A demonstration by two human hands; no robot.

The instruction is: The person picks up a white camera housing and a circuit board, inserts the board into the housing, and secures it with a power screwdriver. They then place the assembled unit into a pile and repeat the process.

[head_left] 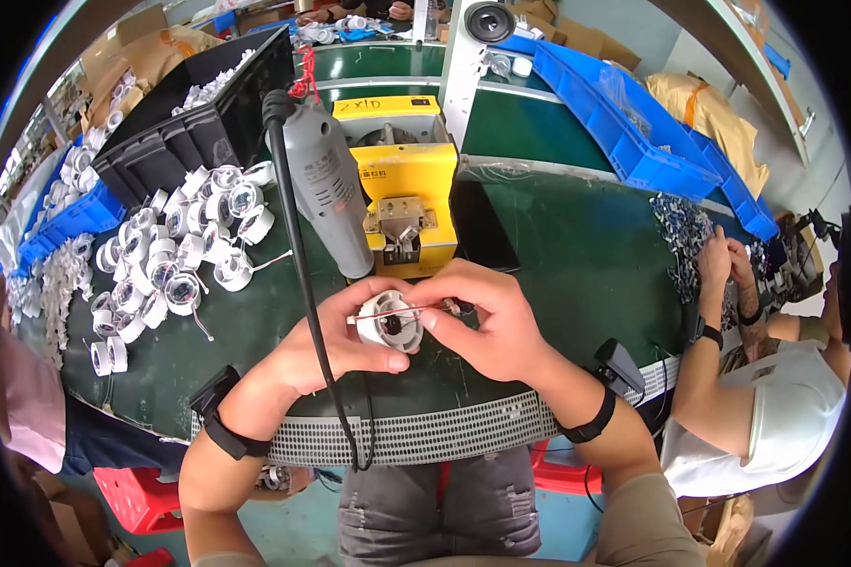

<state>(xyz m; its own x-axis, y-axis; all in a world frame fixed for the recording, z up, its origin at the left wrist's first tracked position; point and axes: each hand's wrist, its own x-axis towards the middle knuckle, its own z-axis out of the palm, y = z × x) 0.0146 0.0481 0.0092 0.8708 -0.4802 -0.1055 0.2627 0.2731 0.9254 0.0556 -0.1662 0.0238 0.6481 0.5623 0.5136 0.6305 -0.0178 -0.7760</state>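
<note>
My left hand (pixel 336 345) grips a round white plastic housing (pixel 376 327) by its rim, with the open side showing dark parts within. My right hand (pixel 477 321) pinches thin red and dark wires (pixel 437 307) that run across the housing's opening. A small dark part at the wires' end shows by the right fingertips, too small to name. Both hands are close together over the near part of the green table (pixel 558 283). Just beyond them stands a yellow machine (pixel 411 189) with a metal fixture. A grey electric screwdriver-like tool (pixel 326 180) hangs beside it, its black cable passing in front of my left hand.
White round housings (pixel 180 236) with wires lie heaped at left, before a black crate (pixel 199 113). A dark flat phone-like slab (pixel 487 225) lies right of the machine. Blue bins (pixel 624 123) stand at back right. A co-worker's hands (pixel 723 260) touch small parts (pixel 681 231) at right.
</note>
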